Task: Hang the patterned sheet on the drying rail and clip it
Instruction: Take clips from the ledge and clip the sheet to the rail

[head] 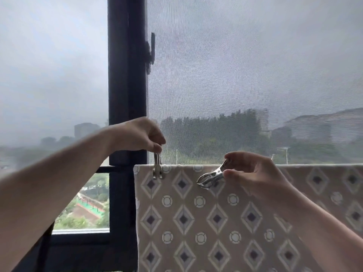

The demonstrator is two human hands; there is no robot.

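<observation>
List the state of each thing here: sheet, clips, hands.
Patterned sheet: hangs draped over the drying rail.
First clip: upright astride the sheet's top edge near its left corner.
Second clip: sideways in front of the sheet, not clipped on.
Left hand: pinches the first clip's handles.
Right hand: holds the second clip.

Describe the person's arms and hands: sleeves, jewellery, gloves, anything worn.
Nothing worn shows. The left forearm and right forearm are bare to the frame's edge, with no sleeve or cuff in view. The left hand and right hand are ungloved, with no ring, watch, bracelet or marking visible on the sides facing the camera.
</observation>
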